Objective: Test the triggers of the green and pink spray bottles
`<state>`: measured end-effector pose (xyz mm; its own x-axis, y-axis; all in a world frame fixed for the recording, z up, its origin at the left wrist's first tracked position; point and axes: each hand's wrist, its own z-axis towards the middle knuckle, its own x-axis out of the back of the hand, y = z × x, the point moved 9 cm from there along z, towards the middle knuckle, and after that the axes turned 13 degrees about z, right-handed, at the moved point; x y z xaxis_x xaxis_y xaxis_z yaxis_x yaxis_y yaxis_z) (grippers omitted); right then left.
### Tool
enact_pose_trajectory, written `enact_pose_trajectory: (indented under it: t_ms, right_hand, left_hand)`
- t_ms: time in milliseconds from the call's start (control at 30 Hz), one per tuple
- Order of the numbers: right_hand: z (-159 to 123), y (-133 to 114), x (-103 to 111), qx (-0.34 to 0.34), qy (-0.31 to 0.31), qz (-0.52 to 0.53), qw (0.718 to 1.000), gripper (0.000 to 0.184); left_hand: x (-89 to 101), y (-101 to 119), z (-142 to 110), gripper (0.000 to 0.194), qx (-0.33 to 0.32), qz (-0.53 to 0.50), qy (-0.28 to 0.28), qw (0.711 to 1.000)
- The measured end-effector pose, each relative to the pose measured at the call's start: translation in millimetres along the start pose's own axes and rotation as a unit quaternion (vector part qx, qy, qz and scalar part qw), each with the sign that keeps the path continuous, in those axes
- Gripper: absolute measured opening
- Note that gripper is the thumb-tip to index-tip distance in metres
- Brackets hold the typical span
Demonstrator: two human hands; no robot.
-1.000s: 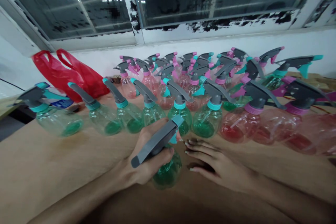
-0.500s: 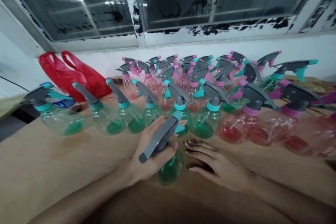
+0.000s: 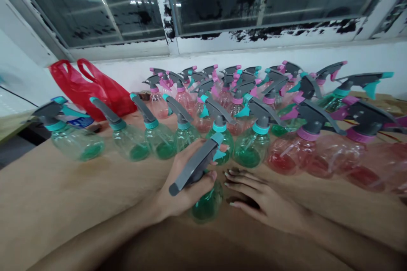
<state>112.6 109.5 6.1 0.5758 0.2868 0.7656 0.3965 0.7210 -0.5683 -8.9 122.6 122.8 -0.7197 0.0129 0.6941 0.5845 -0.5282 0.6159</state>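
Note:
My left hand [image 3: 181, 186] is wrapped round the neck of a green spray bottle [image 3: 206, 206] standing near the table's front. The bottle's grey and teal spray head [image 3: 195, 165] slants over the hand, its nozzle pointing away from me; the fingers hide the collar. Just to the right, my right hand [image 3: 254, 197] rests on the table with its fingers stretched out, holding nothing and apart from the bottle. Beyond the hands stands a row of green spray bottles [image 3: 251, 152] with teal collars, continued on the right by pink spray bottles [image 3: 286, 156].
More spray bottles [image 3: 184, 103], mostly pink, crowd the back of the table [image 3: 95, 194] by the wall. A red plastic bag [image 3: 95, 93] sits at the back left. A dark window [image 3: 222, 4] with peeling paint is above.
The view has shifted slightly, so the background sits a little further right. Both hands and the held spray bottle stay in nearly the same place.

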Motion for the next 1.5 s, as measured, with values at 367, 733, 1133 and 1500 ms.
enact_pose_trajectory:
  t_ms: [367,733,1133,1500]
  right_hand:
    - [0.1,-2.3,3.6,0.007,0.015,0.014,1.0,0.04]
    - [0.4,-1.6,2.0,0.005,0.005,-0.004,1.0,0.04]
    - [0.9,-3.5,4.2,0.011,0.014,0.012,1.0,0.039]
    - [0.3,-2.0,2.2,0.002,0.003,0.0,1.0,0.039]
  left_hand:
    - [-3.0,-2.4,0.8,0.046,0.015,0.008,-0.013,1.0]
    - [-2.9,-1.1,2.4,0.042,0.009,0.0,-0.01,1.0]
    - [-0.8,1.4,1.0,0.045,-0.004,0.044,-0.013,0.999]
    - [-3.6,-4.4,0.1,0.041,0.016,0.07,-0.023,0.997]
